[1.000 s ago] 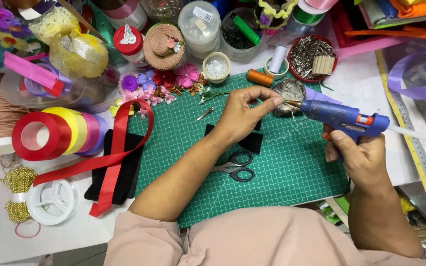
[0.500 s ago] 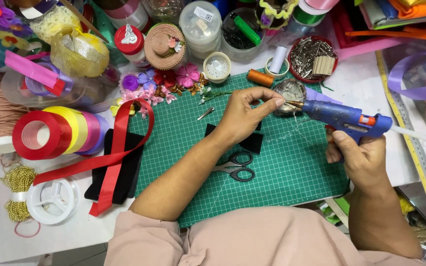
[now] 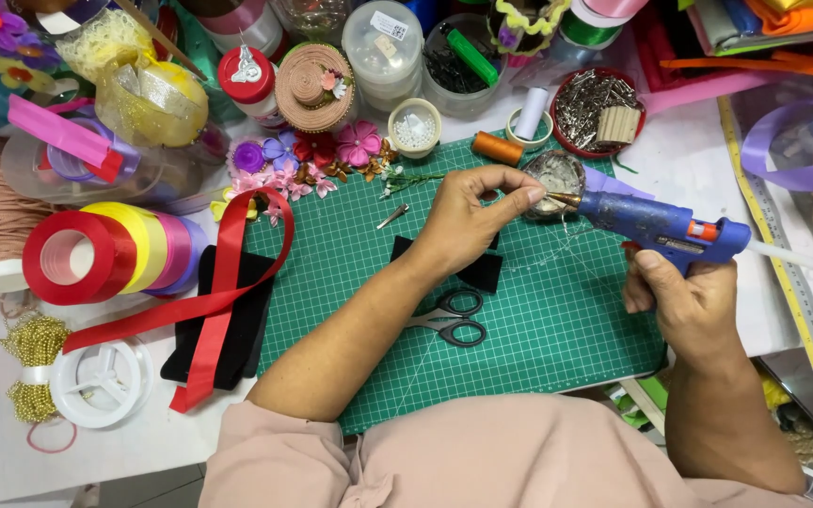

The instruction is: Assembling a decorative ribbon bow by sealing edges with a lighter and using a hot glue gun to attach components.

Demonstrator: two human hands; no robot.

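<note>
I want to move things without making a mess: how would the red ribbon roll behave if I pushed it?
The red ribbon roll stands on edge against other rolls, so it would probably roll or topple. It looks light, and its loose tail would likely drag floppily.

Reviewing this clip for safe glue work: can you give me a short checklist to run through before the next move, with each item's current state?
1. Right hand grips blue glue gun: ok.
2. Nozzle aimed at piece pinched by left hand: ok.
3. Left fingertips clear of nozzle: not ok, very close.
4. Work stays over green cutting mat: ok.
5. Scissors closed, away from hands: ok.
6. Glue flowing: cannot tell.
</note>
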